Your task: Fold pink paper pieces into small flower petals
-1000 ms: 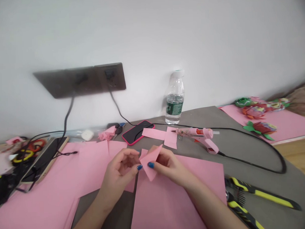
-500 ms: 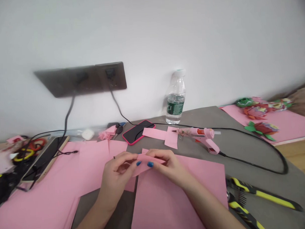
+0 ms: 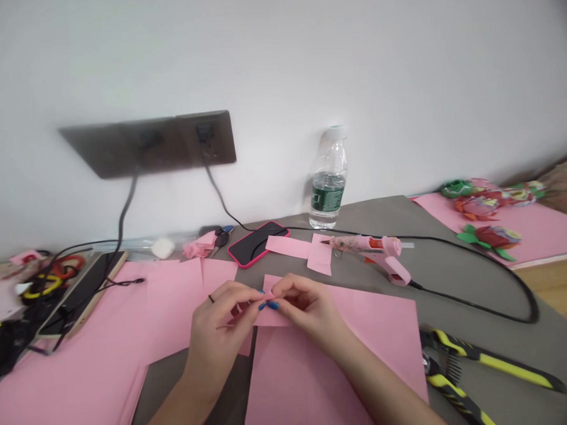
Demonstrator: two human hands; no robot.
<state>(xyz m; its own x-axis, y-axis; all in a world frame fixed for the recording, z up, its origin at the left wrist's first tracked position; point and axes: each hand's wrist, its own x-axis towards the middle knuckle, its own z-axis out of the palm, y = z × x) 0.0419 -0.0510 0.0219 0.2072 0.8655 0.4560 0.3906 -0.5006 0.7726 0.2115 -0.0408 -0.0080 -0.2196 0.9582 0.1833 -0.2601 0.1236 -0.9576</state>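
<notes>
Between my fingertips is a small piece of pink paper [image 3: 269, 296], mostly covered by the fingers. My left hand [image 3: 220, 329] pinches it from the left, and my right hand [image 3: 312, 304] pinches it from the right, the blue-nailed thumbs almost touching. Both hands are over a large pink sheet [image 3: 330, 359] on the grey table. Just beyond the fingers, pink paper strips [image 3: 289, 246] lie in a cross shape. A pink glue gun [image 3: 378, 249] rests with its nozzle over one strip, its cord running off to the right.
A red-cased phone [image 3: 258, 243] and a water bottle [image 3: 328, 186] stand near the wall. Yellow-black pliers [image 3: 493, 360] lie at right. Paper flowers [image 3: 491, 239] sit on a pink sheet. Another phone [image 3: 84, 294], cables and stacked pink paper [image 3: 71, 387] occupy the left.
The pink paper, earlier held stretched as a wider folded piece, is now gathered small between the fingertips. My hands have come closer together.
</notes>
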